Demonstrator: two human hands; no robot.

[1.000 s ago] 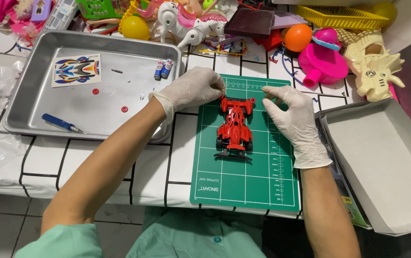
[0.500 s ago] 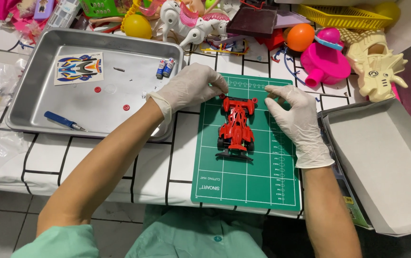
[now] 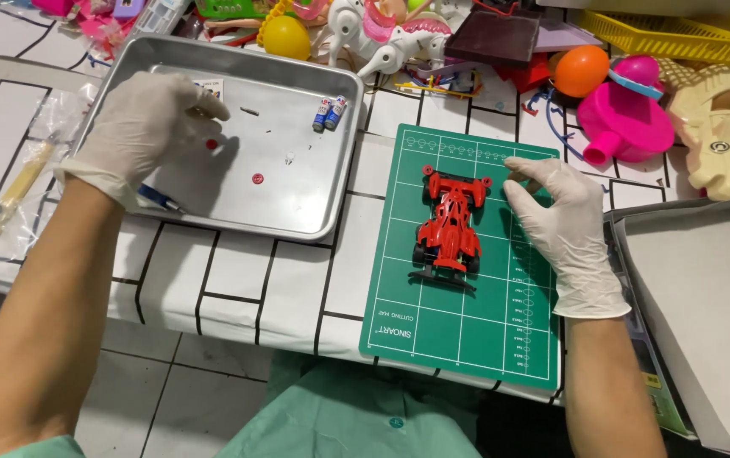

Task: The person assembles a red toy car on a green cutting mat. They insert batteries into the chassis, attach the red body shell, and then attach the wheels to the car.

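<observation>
Over the metal tray (image 3: 297, 216) on the left of the worktop (image 3: 238, 280), the gloved left hand (image 3: 140, 123) hovers with fingers curled narrow, possibly pinching a tiny part, though the view is too poor to tell. Small red pieces (image 3: 256, 178) and two batteries (image 3: 328, 113) lie nearby. This looks like a parts-fetching step. Right of the tray, the red toy car (image 3: 450, 225) sits on the green cutting mat (image 3: 467, 331); the right hand (image 3: 564, 225) rests beside it, fingers loosely spread, holding nothing.

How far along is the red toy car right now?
The red toy car sits assembled-looking, wheels on, on the green cutting mat. The left hand is over the metal tray; the right hand rests beside the car. Two batteries remain in the tray.
</observation>
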